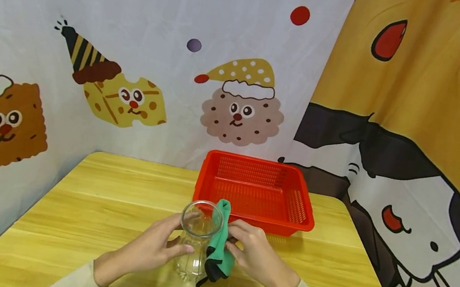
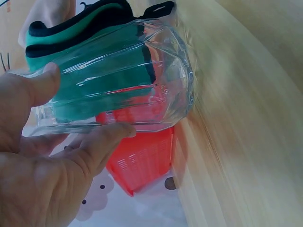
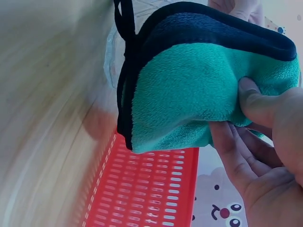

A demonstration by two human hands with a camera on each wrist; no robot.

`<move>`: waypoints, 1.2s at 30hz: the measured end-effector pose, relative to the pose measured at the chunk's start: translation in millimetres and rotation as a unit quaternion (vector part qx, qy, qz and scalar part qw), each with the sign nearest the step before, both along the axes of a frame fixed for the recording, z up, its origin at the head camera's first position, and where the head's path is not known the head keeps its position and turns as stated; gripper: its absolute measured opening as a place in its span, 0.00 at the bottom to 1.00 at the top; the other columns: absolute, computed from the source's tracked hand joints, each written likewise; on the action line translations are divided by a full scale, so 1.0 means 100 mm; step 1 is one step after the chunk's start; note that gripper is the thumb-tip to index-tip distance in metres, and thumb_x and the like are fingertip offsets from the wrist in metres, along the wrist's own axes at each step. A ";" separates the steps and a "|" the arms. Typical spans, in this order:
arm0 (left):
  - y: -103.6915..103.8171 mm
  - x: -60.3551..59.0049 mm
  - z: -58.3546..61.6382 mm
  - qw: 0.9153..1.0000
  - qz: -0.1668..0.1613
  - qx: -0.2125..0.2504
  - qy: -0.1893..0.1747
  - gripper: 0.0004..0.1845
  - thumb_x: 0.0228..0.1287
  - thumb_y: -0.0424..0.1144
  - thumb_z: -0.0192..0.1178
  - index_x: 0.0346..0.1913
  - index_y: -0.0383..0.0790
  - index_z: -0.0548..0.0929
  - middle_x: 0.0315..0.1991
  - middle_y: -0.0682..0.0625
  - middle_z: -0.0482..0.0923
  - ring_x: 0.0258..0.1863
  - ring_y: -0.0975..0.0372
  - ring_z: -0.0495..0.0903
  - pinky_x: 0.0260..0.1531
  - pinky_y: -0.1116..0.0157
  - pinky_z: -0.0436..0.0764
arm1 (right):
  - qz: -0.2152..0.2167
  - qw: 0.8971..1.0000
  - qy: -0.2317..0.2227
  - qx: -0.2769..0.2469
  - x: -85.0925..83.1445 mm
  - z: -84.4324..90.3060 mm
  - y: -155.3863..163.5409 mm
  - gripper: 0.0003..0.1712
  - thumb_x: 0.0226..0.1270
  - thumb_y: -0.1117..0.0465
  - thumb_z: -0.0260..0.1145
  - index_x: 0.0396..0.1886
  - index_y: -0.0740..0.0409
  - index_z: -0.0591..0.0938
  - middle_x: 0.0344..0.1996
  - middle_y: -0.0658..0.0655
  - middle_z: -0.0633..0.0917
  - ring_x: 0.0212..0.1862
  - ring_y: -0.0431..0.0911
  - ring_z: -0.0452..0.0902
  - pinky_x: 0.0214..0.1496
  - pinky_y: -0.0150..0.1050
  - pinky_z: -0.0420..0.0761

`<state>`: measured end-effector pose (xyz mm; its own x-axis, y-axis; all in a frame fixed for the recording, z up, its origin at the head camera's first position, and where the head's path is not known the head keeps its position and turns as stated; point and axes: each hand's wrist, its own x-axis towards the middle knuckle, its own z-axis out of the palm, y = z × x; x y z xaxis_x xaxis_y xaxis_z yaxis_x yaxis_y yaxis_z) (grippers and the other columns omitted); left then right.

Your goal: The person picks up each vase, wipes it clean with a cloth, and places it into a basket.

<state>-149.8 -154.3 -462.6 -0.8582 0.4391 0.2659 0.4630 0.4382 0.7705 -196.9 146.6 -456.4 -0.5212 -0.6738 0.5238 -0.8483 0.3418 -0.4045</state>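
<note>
A clear ribbed glass jar (image 1: pixel 192 258) stands upright near the front middle of the table, its round mouth facing up. My left hand (image 1: pixel 157 245) grips it from the left, thumb on the near side and fingers round the back. Against the jar's right side is a folded green cloth (image 1: pixel 220 237) with black edging and a black hanging loop. My right hand (image 1: pixel 257 256) pinches this cloth between thumb and fingers, as the right wrist view shows. Through the glass (image 2: pixel 113 80), the green cloth shows in the left wrist view.
A red plastic basket (image 1: pixel 245 221) with slotted walls sits just behind the jar and cloth, toward the back right of the wooden table (image 1: pixel 113 195). Printed cartoon curtains (image 1: pixel 151 10) hang along the back and sides.
</note>
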 end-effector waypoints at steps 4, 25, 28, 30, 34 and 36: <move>0.00 0.01 0.01 1.000 -0.003 0.001 -0.003 0.41 0.80 0.36 0.76 0.89 0.37 0.70 0.79 0.34 0.83 0.76 0.34 0.85 0.67 0.40 0.95 | -0.005 1.000 -0.005 0.019 0.00 -0.03 0.00 0.13 0.70 0.78 0.82 0.49 0.63 0.93 0.48 0.56 0.94 0.45 0.40 0.94 0.49 0.21 0.93; -0.01 0.03 0.01 1.000 0.007 -0.014 -0.012 0.40 0.83 0.41 0.75 0.90 0.45 0.69 0.79 0.40 0.84 0.75 0.36 0.85 0.63 0.43 0.97 | -0.019 0.988 -0.083 0.127 -0.04 -0.14 -0.01 0.11 0.76 0.76 0.77 0.40 0.57 0.89 0.35 0.51 0.90 0.37 0.31 0.80 0.38 0.19 0.86; -0.01 0.04 0.02 1.000 0.007 -0.016 -0.013 0.40 0.83 0.42 0.75 0.90 0.45 0.69 0.78 0.40 0.84 0.75 0.36 0.86 0.62 0.44 0.98 | -0.018 0.984 -0.104 0.140 -0.05 -0.15 0.00 0.10 0.77 0.76 0.77 0.40 0.57 0.89 0.35 0.51 0.90 0.37 0.29 0.80 0.38 0.19 0.87; -0.02 0.04 0.03 1.000 0.007 -0.017 -0.011 0.40 0.83 0.42 0.75 0.90 0.45 0.69 0.78 0.40 0.84 0.75 0.36 0.86 0.62 0.43 0.98 | -0.017 0.982 -0.116 0.148 -0.05 -0.16 0.01 0.10 0.77 0.76 0.77 0.40 0.57 0.89 0.34 0.50 0.91 0.37 0.28 0.80 0.39 0.19 0.87; -0.01 0.05 0.04 1.000 0.005 -0.017 -0.005 0.40 0.83 0.41 0.74 0.89 0.42 0.69 0.77 0.38 0.85 0.75 0.35 0.85 0.62 0.43 0.98 | -0.015 0.979 -0.128 0.159 -0.06 -0.19 0.01 0.13 0.76 0.77 0.77 0.37 0.56 0.87 0.30 0.47 0.88 0.34 0.27 0.77 0.34 0.19 0.84; 0.00 0.06 0.04 1.000 0.002 -0.016 -0.005 0.40 0.83 0.40 0.74 0.89 0.41 0.69 0.77 0.37 0.85 0.76 0.34 0.85 0.62 0.43 0.97 | -0.017 0.977 -0.133 0.163 -0.07 -0.20 0.01 0.15 0.76 0.77 0.76 0.34 0.55 0.85 0.26 0.44 0.83 0.31 0.26 0.72 0.31 0.19 0.80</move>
